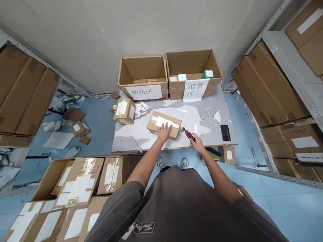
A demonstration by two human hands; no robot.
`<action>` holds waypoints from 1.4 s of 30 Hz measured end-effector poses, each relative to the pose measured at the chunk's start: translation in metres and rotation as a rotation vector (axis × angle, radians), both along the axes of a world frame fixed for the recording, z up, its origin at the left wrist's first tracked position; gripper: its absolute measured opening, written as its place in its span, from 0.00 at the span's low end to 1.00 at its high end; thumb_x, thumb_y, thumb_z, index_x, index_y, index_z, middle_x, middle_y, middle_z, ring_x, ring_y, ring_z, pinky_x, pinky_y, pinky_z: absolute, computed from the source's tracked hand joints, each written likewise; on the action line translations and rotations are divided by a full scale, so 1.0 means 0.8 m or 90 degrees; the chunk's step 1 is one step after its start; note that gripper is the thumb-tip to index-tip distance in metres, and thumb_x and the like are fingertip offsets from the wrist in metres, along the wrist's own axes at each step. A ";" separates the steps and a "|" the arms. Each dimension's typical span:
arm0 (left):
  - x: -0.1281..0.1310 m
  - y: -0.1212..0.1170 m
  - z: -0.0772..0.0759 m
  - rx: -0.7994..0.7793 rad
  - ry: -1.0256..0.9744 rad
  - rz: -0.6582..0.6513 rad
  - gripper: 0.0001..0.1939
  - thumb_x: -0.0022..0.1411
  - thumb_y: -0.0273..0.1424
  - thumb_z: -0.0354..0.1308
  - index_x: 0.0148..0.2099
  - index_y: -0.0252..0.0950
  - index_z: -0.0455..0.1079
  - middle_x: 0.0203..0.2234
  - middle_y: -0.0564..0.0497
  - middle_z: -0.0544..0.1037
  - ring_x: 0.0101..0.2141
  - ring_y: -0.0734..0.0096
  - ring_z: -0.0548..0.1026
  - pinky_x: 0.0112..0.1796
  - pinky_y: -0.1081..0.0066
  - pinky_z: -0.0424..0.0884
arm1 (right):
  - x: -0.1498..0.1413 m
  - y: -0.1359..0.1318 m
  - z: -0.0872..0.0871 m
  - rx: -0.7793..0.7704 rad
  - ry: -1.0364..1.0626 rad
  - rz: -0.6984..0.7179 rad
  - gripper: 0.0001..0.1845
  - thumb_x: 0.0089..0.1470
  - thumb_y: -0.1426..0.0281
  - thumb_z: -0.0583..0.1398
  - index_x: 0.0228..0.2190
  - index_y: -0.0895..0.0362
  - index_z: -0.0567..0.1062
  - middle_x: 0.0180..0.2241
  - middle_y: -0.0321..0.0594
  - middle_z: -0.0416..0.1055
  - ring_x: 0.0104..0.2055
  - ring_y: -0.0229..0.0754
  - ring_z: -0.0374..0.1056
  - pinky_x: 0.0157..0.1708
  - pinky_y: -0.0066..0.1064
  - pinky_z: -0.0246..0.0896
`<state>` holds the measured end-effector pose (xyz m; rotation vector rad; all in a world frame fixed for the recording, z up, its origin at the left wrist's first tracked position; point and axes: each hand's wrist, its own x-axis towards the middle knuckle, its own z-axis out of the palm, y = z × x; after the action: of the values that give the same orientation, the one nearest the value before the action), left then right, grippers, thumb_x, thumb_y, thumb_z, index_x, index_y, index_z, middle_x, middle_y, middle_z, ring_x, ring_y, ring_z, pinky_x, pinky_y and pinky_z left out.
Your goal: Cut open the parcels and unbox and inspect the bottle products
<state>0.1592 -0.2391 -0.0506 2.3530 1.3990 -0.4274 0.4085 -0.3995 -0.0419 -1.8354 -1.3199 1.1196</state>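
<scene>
A taped cardboard box [153, 125] with a white label lies on the worktable in the middle of the head view. My left hand [164, 131] rests on its top near the front edge, fingers spread out over the label and tape. To the right of the box, my right hand [197, 142] is closed round a red and black box cutter [189, 134]. The cutter's tip points up and left, close to the box's right end; whether it touches the cardboard I cannot tell.
Two open cartons, one on the left [142, 93] and one on the right [176, 95], stand at the table's back with paper signs. A smaller box [123, 111] sits left, a phone [225, 133] right. Stacked parcels [77, 181] fill the lower left. Shelves [288, 52] flank the table.
</scene>
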 end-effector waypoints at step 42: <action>0.076 0.040 0.028 0.034 0.030 -0.071 0.47 0.52 0.36 0.75 0.70 0.38 0.60 0.64 0.35 0.68 0.64 0.42 0.63 0.66 0.46 0.53 | 0.021 0.077 -0.048 -0.030 0.405 -0.114 0.35 0.47 0.47 0.71 0.49 0.51 0.69 0.29 0.30 0.78 0.19 0.37 0.69 0.21 0.29 0.64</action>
<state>0.2200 -0.2071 -0.0278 2.4877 1.3199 -0.4849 0.4254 -0.3377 -0.0806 -1.4108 -0.7509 1.4757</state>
